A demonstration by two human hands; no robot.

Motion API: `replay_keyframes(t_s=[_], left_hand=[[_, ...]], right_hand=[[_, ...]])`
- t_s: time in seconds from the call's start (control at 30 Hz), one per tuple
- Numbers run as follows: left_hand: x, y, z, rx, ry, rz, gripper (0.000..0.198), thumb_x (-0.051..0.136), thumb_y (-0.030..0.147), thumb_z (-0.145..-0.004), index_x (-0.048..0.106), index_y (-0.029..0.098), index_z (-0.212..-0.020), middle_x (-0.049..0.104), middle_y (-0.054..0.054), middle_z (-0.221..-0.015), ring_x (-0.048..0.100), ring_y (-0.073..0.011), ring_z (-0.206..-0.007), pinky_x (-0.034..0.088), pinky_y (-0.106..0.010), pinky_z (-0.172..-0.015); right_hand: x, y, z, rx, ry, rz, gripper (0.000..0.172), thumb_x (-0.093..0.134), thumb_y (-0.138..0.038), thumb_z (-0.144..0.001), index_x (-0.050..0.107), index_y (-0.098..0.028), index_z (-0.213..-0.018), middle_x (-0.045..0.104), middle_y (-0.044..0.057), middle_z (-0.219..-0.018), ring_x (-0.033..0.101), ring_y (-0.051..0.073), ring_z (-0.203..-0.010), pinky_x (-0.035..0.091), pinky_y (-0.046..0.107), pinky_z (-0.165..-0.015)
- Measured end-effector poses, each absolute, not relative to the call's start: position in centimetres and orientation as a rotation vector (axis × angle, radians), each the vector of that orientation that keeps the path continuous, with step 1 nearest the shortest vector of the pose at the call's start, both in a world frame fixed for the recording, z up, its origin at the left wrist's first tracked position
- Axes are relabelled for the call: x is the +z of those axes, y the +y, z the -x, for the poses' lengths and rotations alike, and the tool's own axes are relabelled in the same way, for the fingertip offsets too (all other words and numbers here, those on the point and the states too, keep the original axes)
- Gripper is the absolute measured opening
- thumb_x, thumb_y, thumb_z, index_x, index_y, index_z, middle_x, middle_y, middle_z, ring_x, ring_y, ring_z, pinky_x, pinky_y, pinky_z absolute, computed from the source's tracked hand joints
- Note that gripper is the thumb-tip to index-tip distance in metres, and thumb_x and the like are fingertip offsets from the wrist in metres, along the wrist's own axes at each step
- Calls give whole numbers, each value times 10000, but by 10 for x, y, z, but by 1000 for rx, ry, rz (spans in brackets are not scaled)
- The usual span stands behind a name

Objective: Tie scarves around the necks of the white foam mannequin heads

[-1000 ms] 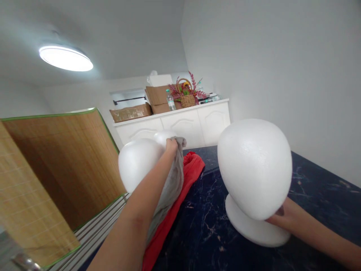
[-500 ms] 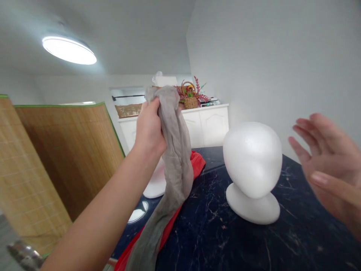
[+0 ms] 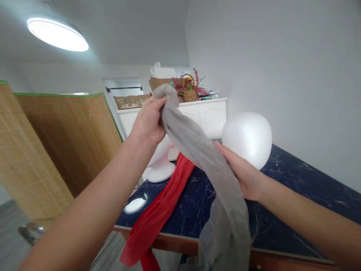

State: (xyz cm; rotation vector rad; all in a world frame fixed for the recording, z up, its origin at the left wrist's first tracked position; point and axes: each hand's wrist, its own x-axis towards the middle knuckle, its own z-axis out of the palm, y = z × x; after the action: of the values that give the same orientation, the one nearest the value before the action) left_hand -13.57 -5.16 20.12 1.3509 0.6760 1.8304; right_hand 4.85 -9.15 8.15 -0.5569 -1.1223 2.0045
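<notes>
A thin grey scarf (image 3: 194, 139) is stretched between my hands, its lower end hanging past the table's front edge. My left hand (image 3: 149, 118) is closed around its upper end, held up high. Lower down and to the right, my right hand (image 3: 244, 177) grips the middle of the scarf; its fingers are partly behind the cloth. Behind my right hand stands a white foam head (image 3: 249, 137), its base hidden. A second white foam head (image 3: 160, 167) is mostly covered by my left hand and forearm. Beside it a red scarf (image 3: 166, 209) trails over the table edge.
The dark blue marbled table (image 3: 299, 195) runs along the grey wall. At the back, a white cabinet (image 3: 214, 118) carries a wicker basket of flowers (image 3: 190, 94) and boxes. A bamboo screen (image 3: 70, 139) stands at the left.
My right hand has moved left from open air and closed on the grey scarf. The scarf's hanging part has swung to the right, uncovering more of the red scarf.
</notes>
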Motion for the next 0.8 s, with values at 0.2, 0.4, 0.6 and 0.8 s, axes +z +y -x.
replay_keyframes(t_s=[0.2, 0.4, 0.6, 0.8], left_hand=[[163, -44, 172, 1681, 910, -1493, 81, 653, 115, -788, 621, 145, -856, 640, -9, -767, 572, -97, -623, 491, -183, -562], [134, -51, 203, 1749, 1047, -1445, 175, 654, 222, -850, 522, 171, -746, 599, 15, -735, 585, -112, -710, 567, -248, -704], [120, -64, 191, 1697, 872, -1178, 169, 459, 157, -962, 577, 160, -840, 645, -1, -747, 623, -91, -633, 567, -192, -616], [101, -82, 191, 1257, 976, -1143, 325, 560, 418, -922, 719, 135, -906, 760, -103, -868, 712, -182, -685, 583, -235, -599]], right_hand=[[87, -88, -86, 1682, -1609, 468, 547, 853, -330, -723, 629, -294, -1220, 706, -9, -1016, 660, 106, -803, 541, 142, -647], [92, -80, -109, 1456, -1601, 789, 311, 787, -348, -796, 650, -235, -1051, 684, -6, -911, 626, 92, -693, 504, 126, -556], [85, -76, -106, 1421, -1319, 708, 173, 678, -366, -874, 577, -226, -882, 595, -37, -651, 532, 87, -490, 445, 140, -414], [85, -70, -111, 1664, -1304, 574, 390, 599, -503, -902, 480, -198, -690, 423, -59, -484, 316, 58, -339, 275, 148, -294]])
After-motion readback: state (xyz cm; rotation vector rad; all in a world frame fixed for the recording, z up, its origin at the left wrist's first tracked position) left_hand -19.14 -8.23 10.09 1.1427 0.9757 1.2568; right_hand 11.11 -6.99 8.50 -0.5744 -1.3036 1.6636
